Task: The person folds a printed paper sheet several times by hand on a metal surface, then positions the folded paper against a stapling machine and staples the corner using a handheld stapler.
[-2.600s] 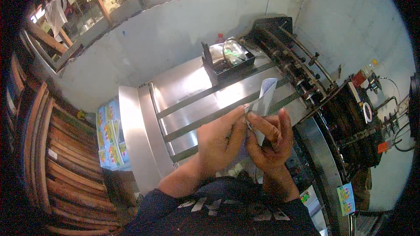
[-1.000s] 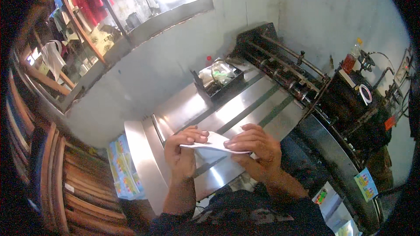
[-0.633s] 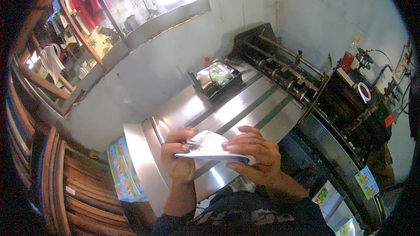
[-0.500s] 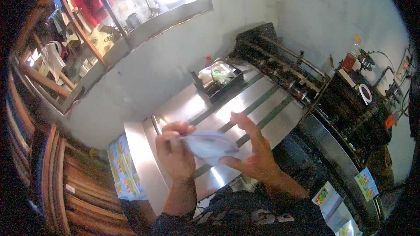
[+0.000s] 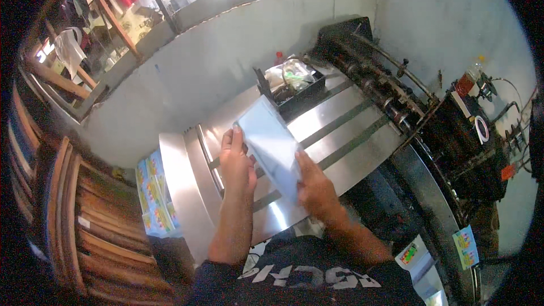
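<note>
Both hands are on a stack of pale white sheets [image 5: 271, 144], held just above the shiny steel feed table [image 5: 340, 130] of a printing or folding machine. The left hand [image 5: 237, 164] clasps the stack's left edge, fingers lying flat along it with the thumb tucked behind. The right hand [image 5: 313, 184] grips the lower right corner, thumb on top and fingers under, so the sheets are pinched between them. The stack tilts, its far corner pointing toward a black tray [image 5: 294, 85] full of clear bags and bits, with a small red cap just behind it.

Packaging-wise: a pile of colourful printed sheets [image 5: 153, 192], blue with yellow and red blocks, sits low down left of the table beside stacked wooden boards [image 5: 73, 215]. A small rectangular label [image 5: 466, 246] in the same blue-yellow look sticks on the curved machine edge at lower right. Dark rollers [image 5: 374, 73] run along the far right side, and a bottle with an orange-brown body [image 5: 466, 83] stands by the wall.
</note>
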The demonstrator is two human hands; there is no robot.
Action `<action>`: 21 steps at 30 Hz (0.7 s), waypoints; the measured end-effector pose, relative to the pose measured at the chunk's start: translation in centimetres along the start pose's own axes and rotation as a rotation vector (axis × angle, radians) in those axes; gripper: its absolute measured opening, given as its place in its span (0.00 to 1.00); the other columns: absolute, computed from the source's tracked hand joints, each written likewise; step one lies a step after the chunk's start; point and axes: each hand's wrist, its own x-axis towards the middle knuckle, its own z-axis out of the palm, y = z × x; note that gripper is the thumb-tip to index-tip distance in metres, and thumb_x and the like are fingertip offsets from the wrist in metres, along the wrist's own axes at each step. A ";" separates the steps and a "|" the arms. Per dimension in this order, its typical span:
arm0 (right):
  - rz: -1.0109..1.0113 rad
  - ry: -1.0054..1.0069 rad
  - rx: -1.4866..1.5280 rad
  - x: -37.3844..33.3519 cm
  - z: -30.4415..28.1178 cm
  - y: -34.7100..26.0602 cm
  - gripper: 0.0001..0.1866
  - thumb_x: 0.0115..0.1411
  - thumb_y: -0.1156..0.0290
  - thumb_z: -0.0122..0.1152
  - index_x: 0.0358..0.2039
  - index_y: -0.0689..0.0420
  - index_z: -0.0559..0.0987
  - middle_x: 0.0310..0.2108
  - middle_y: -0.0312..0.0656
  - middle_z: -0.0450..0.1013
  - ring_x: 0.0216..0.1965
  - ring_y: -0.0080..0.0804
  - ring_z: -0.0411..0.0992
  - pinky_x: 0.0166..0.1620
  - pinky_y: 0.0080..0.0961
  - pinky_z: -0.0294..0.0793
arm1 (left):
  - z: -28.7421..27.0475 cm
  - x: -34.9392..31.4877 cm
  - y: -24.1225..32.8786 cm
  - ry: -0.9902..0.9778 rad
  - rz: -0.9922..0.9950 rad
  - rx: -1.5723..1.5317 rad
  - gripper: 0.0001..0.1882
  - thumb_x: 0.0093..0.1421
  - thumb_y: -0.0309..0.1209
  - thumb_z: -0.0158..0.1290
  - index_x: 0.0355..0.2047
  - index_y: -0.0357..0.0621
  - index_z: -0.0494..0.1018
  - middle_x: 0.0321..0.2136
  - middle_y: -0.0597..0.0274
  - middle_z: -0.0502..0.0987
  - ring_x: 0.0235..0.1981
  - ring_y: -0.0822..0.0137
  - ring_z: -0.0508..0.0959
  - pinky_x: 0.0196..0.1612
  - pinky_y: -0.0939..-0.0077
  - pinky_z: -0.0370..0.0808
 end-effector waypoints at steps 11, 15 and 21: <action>0.773 -0.327 0.729 -4.1 3.4 11.3 0.17 0.57 0.68 0.60 0.43 0.64 0.75 0.36 0.49 0.78 0.36 0.36 0.76 0.42 0.33 0.74 | -11.2 6.9 -10.9 -0.076 0.170 0.831 0.43 0.49 0.18 0.55 0.63 0.33 0.46 0.52 0.43 0.67 0.51 0.57 0.72 0.55 0.68 0.69; 0.797 -0.245 0.427 -5.9 5.1 13.1 0.21 0.54 0.66 0.64 0.44 0.66 0.74 0.38 0.54 0.77 0.39 0.43 0.77 0.44 0.35 0.74 | -8.0 4.7 -12.3 0.024 0.377 1.085 0.48 0.45 0.24 0.62 0.64 0.34 0.48 0.54 0.40 0.65 0.57 0.50 0.66 0.61 0.62 0.61; 0.844 -0.247 0.371 -6.0 5.9 13.4 0.27 0.53 0.65 0.65 0.50 0.64 0.69 0.36 0.55 0.77 0.38 0.46 0.77 0.44 0.37 0.74 | -6.2 0.7 -16.6 -0.522 0.741 1.788 0.39 0.59 0.51 0.51 0.65 0.46 0.54 0.65 0.49 0.53 0.67 0.49 0.50 0.65 0.42 0.45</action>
